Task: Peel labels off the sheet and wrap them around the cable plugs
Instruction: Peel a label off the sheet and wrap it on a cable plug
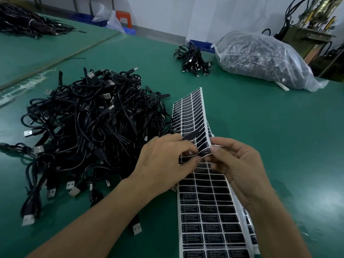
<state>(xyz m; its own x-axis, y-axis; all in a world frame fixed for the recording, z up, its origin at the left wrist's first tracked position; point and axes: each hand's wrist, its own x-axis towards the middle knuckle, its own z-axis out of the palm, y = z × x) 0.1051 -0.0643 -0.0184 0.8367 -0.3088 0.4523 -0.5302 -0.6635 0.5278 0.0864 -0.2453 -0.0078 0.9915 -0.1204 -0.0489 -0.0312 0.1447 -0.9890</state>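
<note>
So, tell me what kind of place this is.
Probably a factory assembly bench: a heap of USB cables, a label sheet, a bag of more cables, and machinery in the far corner.

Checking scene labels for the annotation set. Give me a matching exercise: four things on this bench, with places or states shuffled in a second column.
Things:
1. label sheet
2. large cable pile
3. small cable bundle
4. clear plastic bag

Places or states:
a. far right on the table
b. left of the sheet, close by
c. pinched by the left hand and right hand
d. far side, just left of the bag

Pairs: 1-c, 2-b, 3-d, 4-a
</note>
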